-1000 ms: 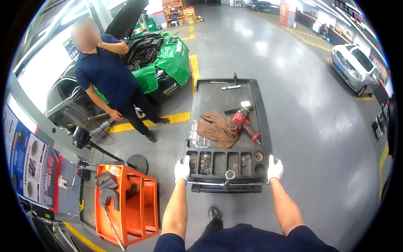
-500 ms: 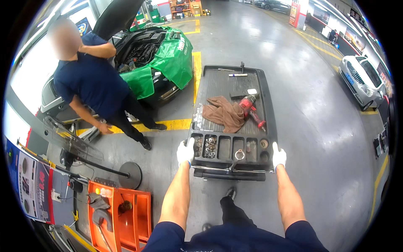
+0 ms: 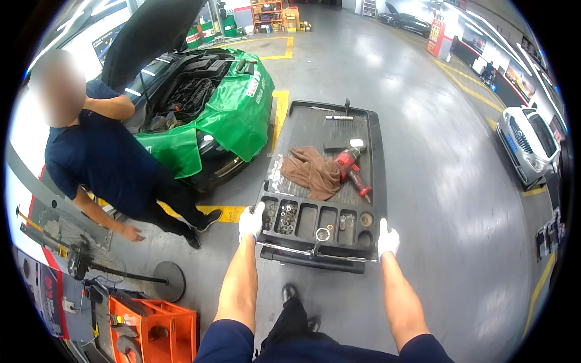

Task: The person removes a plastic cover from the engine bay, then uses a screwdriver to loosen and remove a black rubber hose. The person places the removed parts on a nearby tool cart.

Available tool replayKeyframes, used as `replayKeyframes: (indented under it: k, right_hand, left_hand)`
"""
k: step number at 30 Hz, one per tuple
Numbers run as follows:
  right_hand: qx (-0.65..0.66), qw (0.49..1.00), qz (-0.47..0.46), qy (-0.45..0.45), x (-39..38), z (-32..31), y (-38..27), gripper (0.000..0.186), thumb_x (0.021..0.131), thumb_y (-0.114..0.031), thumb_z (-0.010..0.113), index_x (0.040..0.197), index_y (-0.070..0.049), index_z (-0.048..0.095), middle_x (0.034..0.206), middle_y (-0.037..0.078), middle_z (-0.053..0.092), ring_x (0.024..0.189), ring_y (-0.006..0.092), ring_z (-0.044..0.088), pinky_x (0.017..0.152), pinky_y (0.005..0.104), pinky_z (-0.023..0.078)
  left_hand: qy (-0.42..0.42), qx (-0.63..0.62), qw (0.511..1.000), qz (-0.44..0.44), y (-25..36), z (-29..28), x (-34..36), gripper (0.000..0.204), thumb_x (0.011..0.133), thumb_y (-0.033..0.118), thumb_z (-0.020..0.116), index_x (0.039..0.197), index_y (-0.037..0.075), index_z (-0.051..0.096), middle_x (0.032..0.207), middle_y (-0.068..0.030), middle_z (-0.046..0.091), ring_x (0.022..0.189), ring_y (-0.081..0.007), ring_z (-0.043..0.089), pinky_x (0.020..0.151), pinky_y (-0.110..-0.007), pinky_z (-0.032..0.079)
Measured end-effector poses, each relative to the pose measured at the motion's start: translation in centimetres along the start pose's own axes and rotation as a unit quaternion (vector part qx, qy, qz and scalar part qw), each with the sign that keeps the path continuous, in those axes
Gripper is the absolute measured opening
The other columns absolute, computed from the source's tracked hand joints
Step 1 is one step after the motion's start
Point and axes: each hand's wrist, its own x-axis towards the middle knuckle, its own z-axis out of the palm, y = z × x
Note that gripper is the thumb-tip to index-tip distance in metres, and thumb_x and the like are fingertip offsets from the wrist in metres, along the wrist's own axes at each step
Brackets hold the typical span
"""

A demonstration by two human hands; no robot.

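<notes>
Both of my gloved hands grip a black wheeled cart [image 3: 378, 151] at its near corners: my left hand [image 3: 250, 222] at the left, my right hand [image 3: 388, 241] at the right. On the cart top lie a crumpled brown cloth [image 3: 310, 171], a red power tool [image 3: 350, 166] and a white pen-like item [image 3: 339, 117]. Small metal parts [image 3: 285, 218] fill some of the near compartments. A metal ring piece [image 3: 322, 235] shows above the near edge, over the middle.
A co-worker [image 3: 103, 163] stands at left beside a car with raised hood and green covers [image 3: 236, 127]. Below are a pedestal fan [image 3: 169, 281] and an orange trolley [image 3: 172, 330]. A white car [image 3: 526, 145] is at right; orange shelving [image 3: 266, 15] stands at the back.
The view has moved forward with me and the cart, which my hands still hold. The co-worker, fan and orange trolley now appear farther left; the white car appears lower at right.
</notes>
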Motion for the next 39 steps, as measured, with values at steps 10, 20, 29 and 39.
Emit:
replayKeyframes:
  k: [10,20,29,39]
  right_hand:
    - [0.027,0.997,0.011,-0.072,23.1,8.7,-7.9,0.081,0.095,-0.073,0.057,0.107,0.006,0.072,0.085,0.015,0.072,0.073,0.0240,0.066,0.070,0.0403,0.051]
    - [-0.195,0.980,-0.022,-0.024,42.5,17.3,-19.1,0.106,0.089,-0.087,0.043,0.136,0.005,0.062,0.137,0.030,0.064,0.133,0.0433,0.059,0.112,0.0492,0.045]
    - [-0.204,0.977,-0.054,-0.020,59.3,21.5,-29.6,0.106,0.091,-0.087,0.039,0.135,0.006,0.063,0.136,0.030,0.065,0.131,0.0440,0.060,0.110,0.0497,0.046]
    - [-0.135,0.972,-0.073,-0.177,75.8,20.6,-40.7,0.119,0.085,-0.089,0.052,0.135,0.019,0.059,0.133,0.036,0.064,0.133,0.0437,0.059,0.113,0.0434,0.041]
  left_hand:
    - [0.058,0.017,0.998,0.006,11.0,12.9,15.2,0.071,0.095,0.058,0.067,0.132,-0.002,0.067,0.130,-0.0265,0.070,0.126,-0.0412,0.065,0.107,-0.044,0.049]
    - [0.065,0.033,0.997,-0.008,17.7,26.4,31.1,0.072,0.094,0.058,0.067,0.134,-0.001,0.065,0.133,-0.0248,0.069,0.127,-0.0392,0.064,0.109,-0.043,0.048]
    - [0.004,0.093,0.996,-0.009,28.3,33.9,44.2,0.084,0.099,0.066,0.053,0.147,-0.003,0.052,0.144,-0.0287,0.060,0.135,-0.0434,0.058,0.115,-0.047,0.044]
    - [0.007,0.077,0.997,-0.002,39.1,40.4,53.5,0.081,0.100,0.060,0.057,0.151,-0.003,0.049,0.149,-0.0282,0.056,0.140,-0.0419,0.053,0.118,-0.046,0.040]
